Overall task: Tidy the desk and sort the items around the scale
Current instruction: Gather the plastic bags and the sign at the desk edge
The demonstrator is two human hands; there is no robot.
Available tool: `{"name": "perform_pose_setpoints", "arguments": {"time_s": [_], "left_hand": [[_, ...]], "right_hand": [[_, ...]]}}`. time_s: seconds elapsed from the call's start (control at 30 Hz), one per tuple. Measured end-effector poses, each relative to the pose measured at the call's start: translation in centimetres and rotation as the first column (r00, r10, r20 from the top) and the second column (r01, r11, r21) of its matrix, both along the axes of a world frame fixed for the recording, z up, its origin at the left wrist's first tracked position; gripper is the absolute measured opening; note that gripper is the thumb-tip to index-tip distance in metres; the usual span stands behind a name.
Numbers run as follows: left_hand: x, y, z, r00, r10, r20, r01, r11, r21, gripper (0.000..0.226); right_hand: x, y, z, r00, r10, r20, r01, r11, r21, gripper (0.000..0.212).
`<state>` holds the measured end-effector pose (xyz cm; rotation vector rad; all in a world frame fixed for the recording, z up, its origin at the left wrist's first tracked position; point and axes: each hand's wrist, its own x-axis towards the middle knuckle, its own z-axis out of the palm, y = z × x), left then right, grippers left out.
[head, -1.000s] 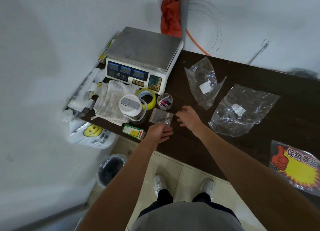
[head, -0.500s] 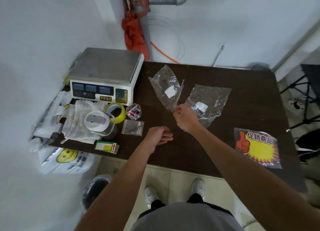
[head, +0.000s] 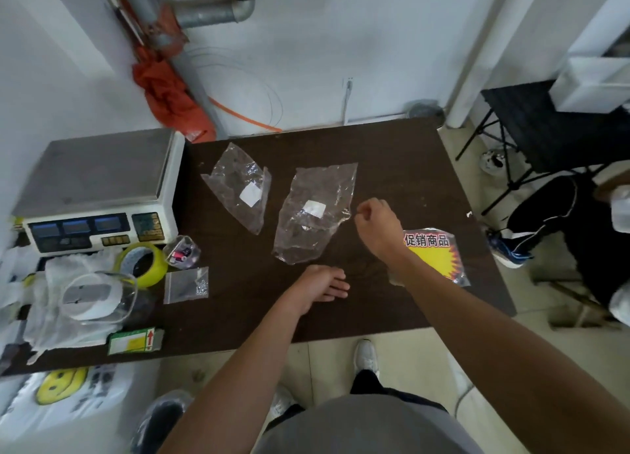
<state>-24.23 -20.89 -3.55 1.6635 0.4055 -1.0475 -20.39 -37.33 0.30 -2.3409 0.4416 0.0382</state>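
My right hand [head: 376, 227] hovers over the dark table [head: 392, 167] with its fingers curled, just right of a large clear plastic bag [head: 313, 215]; no hold on the bag shows. My left hand [head: 322, 285] lies on the table with its fingers stretched out, below that bag. A second clear bag [head: 240, 187] lies nearer the grey scale [head: 99, 187] at the left. In front of the scale sit a yellow tape roll [head: 143, 262], a small clear tub [head: 182, 252] and a small zip bag [head: 185, 285].
A yellow promo sign [head: 434, 252] lies under my right forearm. White cloths, a round white device [head: 92, 297] and a green box [head: 136, 341] crowd the left front corner. A smiley-face bag [head: 61, 389] hangs below. A black stool [head: 545, 126] and a seated person's legs [head: 545, 215] are to the right.
My right hand has moved from the small zip bag rightward across the large clear bag to its right side. The left hand stays low on the table, fingers now stretched out.
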Motion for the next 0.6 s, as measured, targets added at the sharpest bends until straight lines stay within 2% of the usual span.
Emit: {"name": "perform_pose_setpoints", "arguments": {"time_s": [0.13,0.27,0.43,0.53,0.6], "left_hand": [[0.4,-3.2,-0.2,0.998,0.009,0.057,-0.009,1.0,-0.005,0.019],[1.0,-6.0,-0.6,0.993,0.019,0.119,-0.018,1.0,-0.007,0.013],[1.5,-8.9,-0.6,0.99,0.008,0.14,-0.01,1.0,0.008,0.007],[1.5,-10.1,-1.0,0.991,-0.006,0.131,0.006,1.0,0.004,0.009],[1.6,-10.8,-1.2,0.993,-0.006,0.119,0.006,1.0,-0.003,0.019]], "right_hand": [[-1.2,-3.4,-0.9,0.997,-0.044,-0.069,0.041,0.998,-0.04,0.029],[-2.6,-6.8,-2.0,0.994,-0.056,-0.098,0.045,0.992,-0.115,0.044],[-3.7,-10.9,-3.2,0.954,-0.161,-0.252,0.119,0.977,-0.175,0.055],[-4.0,-12.8,-3.8,0.922,-0.175,-0.344,0.1,0.969,-0.225,0.064],[-4.0,-13.6,-4.2,0.905,-0.194,-0.38,0.097,0.961,-0.259,0.073]]}}
